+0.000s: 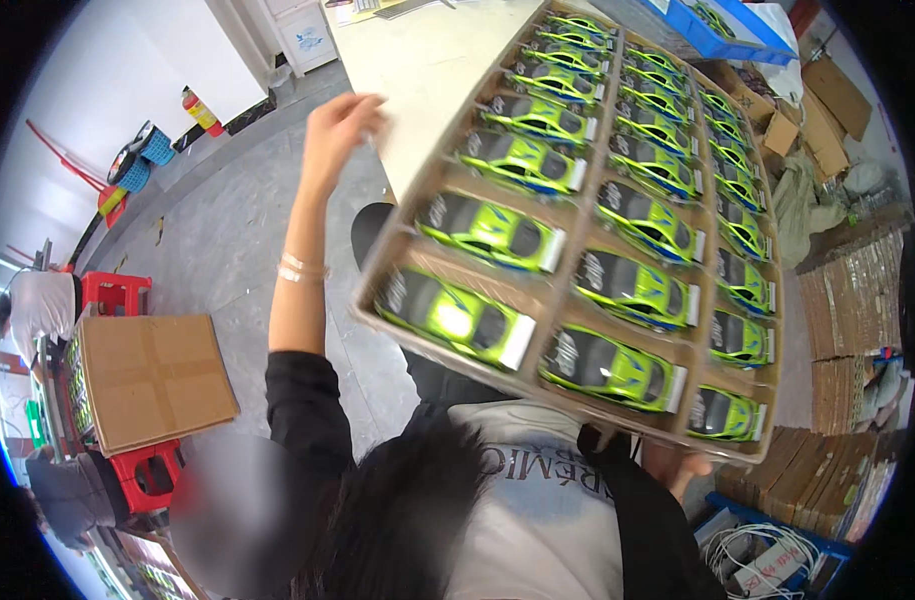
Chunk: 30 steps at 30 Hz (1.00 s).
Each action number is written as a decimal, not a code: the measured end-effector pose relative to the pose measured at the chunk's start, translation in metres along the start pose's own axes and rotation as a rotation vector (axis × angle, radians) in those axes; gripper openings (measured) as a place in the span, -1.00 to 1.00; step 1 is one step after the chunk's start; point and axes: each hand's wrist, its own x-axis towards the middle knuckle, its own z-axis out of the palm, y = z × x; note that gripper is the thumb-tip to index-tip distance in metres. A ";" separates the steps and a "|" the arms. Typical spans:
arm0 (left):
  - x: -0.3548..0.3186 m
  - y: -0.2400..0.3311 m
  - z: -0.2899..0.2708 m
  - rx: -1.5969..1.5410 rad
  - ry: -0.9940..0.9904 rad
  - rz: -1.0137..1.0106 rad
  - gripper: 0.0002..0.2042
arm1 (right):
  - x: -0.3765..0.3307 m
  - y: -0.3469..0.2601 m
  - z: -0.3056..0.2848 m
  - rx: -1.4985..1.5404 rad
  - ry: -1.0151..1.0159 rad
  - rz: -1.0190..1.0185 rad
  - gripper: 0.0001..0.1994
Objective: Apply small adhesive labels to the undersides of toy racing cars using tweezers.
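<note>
A large plastic tray [555, 300] with compartments is tilted in front of me, from the near right up over the table. Rows of green toy cars [492, 232] with dark windows and white rear parts sit in it. Under its near right corner, my right hand [683, 466] grips the tray; most of its fingers are hidden beneath. My left hand [345, 132] is raised to the left of the tray, apart from it and near the table edge. Its fingers are loosely bent, slightly blurred, and nothing shows in them.
A pale table [417, 60] stands ahead, with a blue crate [732, 35] at far right. Stacked cardboard [852, 300] lines the right side. At left, a carton [157, 380] rests on red stools [145, 475] near other people. A fire extinguisher [202, 112] stands by the wall.
</note>
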 end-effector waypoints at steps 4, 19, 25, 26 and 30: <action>0.070 0.008 0.089 0.460 -0.142 0.565 -0.45 | -0.004 -0.037 0.009 0.039 0.353 -0.116 -0.19; 0.084 0.018 0.141 0.739 -0.143 1.099 -0.84 | -0.002 -0.084 -0.053 0.087 0.914 -0.260 -0.45; 0.016 0.035 0.103 0.684 -0.337 1.007 -0.75 | 0.015 -0.103 -0.080 -0.010 0.729 -0.222 -0.51; 0.006 0.033 0.095 0.637 -0.355 0.977 -0.77 | 0.022 -0.104 -0.086 -0.050 0.689 -0.205 -0.51; -0.058 0.048 0.071 0.544 -0.312 0.900 -0.78 | 0.037 -0.118 -0.140 -0.242 0.818 -0.148 -0.50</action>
